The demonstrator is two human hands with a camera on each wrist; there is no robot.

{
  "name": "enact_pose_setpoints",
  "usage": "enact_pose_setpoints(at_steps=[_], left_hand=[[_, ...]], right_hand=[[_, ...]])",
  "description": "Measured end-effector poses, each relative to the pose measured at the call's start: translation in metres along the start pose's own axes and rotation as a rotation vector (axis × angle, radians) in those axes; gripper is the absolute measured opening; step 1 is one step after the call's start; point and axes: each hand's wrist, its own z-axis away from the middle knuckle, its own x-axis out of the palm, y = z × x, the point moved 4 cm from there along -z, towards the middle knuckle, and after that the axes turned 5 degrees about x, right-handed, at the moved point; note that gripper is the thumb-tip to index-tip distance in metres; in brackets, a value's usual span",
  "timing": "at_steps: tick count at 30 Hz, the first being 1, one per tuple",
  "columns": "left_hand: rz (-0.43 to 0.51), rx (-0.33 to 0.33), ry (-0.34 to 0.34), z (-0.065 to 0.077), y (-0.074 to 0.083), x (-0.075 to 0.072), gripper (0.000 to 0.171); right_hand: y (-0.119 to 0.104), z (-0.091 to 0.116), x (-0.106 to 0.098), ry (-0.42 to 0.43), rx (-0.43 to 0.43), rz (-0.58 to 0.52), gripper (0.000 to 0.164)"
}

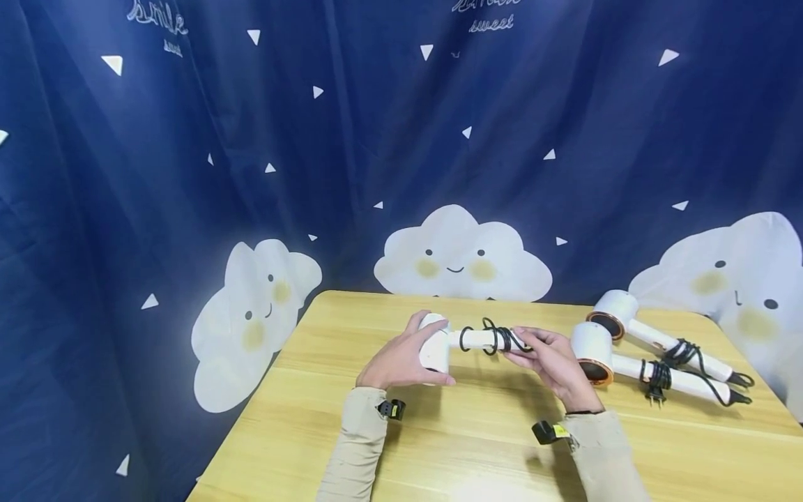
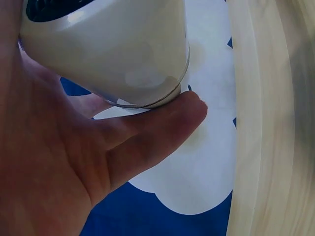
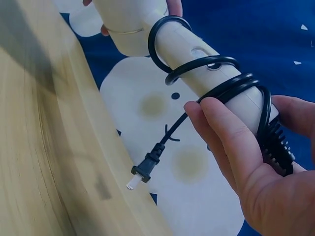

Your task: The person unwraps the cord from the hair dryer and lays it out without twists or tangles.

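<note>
Both hands hold a white hair dryer (image 1: 434, 352) over the table, its handle pointing right. My left hand (image 1: 401, 357) grips the wide head, fingers over the top and thumb underneath; in the left wrist view the glossy head (image 2: 128, 59) rests in the spread of the hand. The end of the handle (image 3: 221, 69) is pinched by my right hand (image 1: 555, 362), fingertips at the wrapped part. A black power cord (image 3: 202, 64) loops loosely around the handle, and its two-pin plug (image 3: 145, 167) dangles below it in the right wrist view.
To the right, two more white hair dryers lie side by side, the nearer one (image 1: 592, 345) and the farther one (image 1: 617, 307), both with copper-coloured rims and cords wound on their handles. They rest on a light wooden table (image 1: 301, 425). A blue cloud-print curtain (image 1: 401, 139) hangs behind.
</note>
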Motion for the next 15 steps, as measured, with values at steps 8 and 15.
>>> enact_pose_setpoints(at_steps=[8,15], left_hand=[[0.026,-0.01,0.012,0.001,-0.0043,-0.0033,0.098],[0.066,-0.003,0.016,0.0027,-0.0082,-0.006,0.1]], right_hand=[[0.0029,-0.0008,0.0006,-0.037,0.024,0.023,0.048],[0.0008,0.0011,0.0007,-0.075,0.021,0.027,0.02]])
